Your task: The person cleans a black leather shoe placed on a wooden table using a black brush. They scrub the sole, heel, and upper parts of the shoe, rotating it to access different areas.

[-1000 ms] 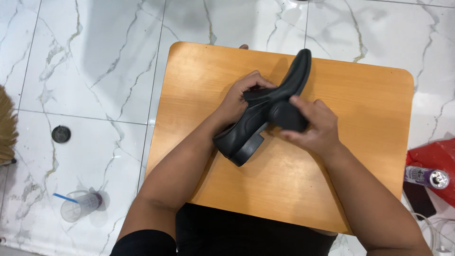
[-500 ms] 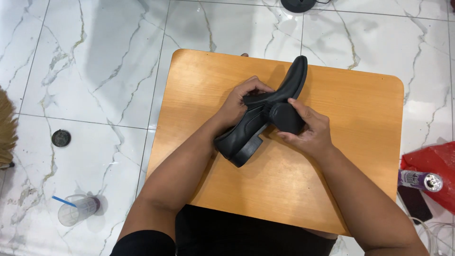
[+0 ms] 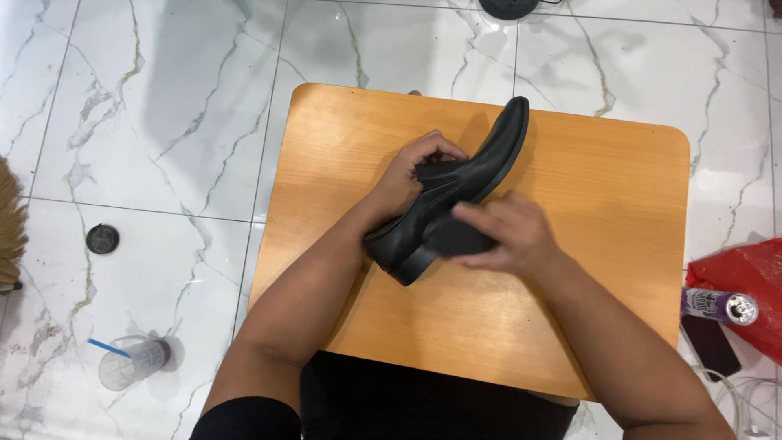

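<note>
Left hand gripped black shoe at its opening; right hand pressed dark pad (sponge-like) against it, over bench.

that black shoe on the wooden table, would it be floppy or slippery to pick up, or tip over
The black shoe looks fairly stiff: it keeps its shape while the left hand grips its opening. Its smooth, faintly shiny upper may be a bit slick. Tilted on its side against the right hand, it would probably flop over if released.
</note>
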